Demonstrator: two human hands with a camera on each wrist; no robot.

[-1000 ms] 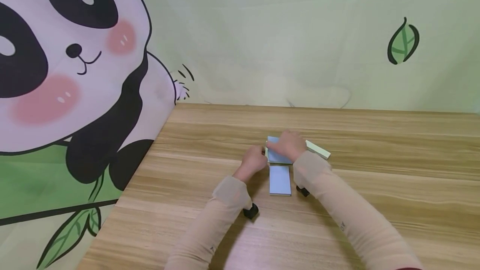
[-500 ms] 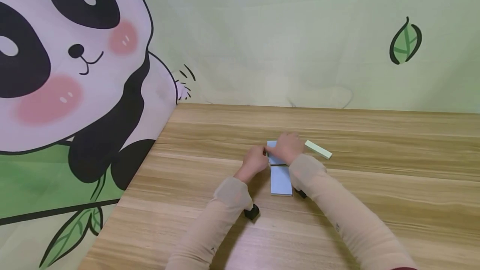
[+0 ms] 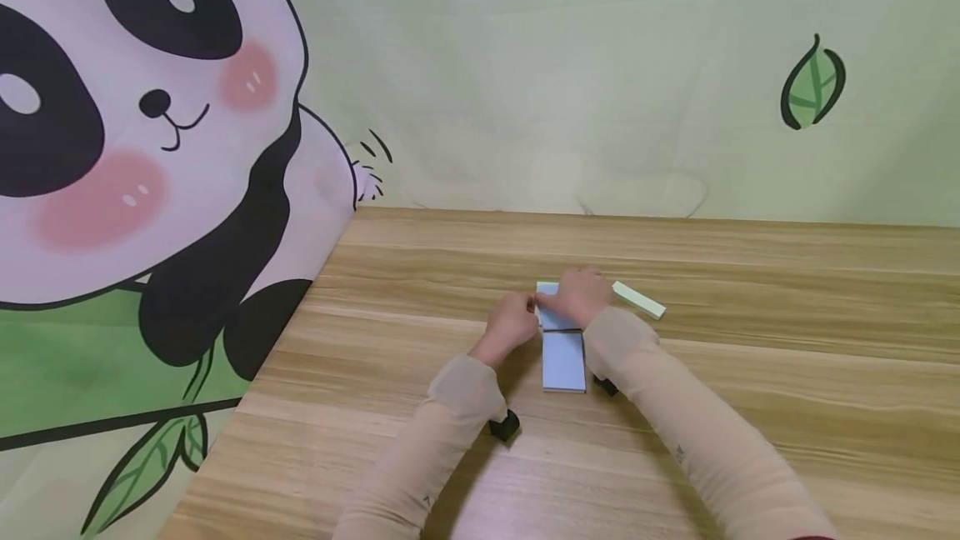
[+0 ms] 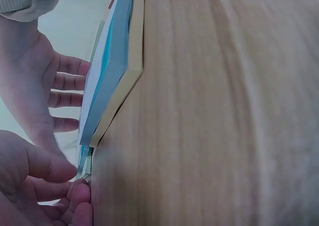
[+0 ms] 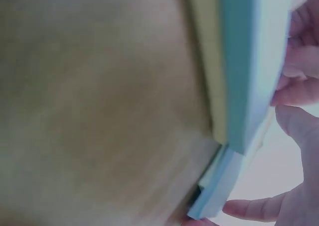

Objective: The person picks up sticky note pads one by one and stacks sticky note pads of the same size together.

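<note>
I am watching my right hand (image 3: pixel 579 294) lying flat, fingers straight, pressing on the far blue pad (image 3: pixel 550 317) mid-bench (image 3: pixel 750 373). My left hand (image 3: pixel 512 319) is pinching that pad's left edge with curled fingers. A second blue pad (image 3: pixel 564 361) is touching its near side; a green strip (image 3: pixel 638 299) is lying just right.

Both hands close together, left hand (image 3: pixel 512 323) curled, right hand (image 3: pixel 577 297) flat-fingered.
</note>
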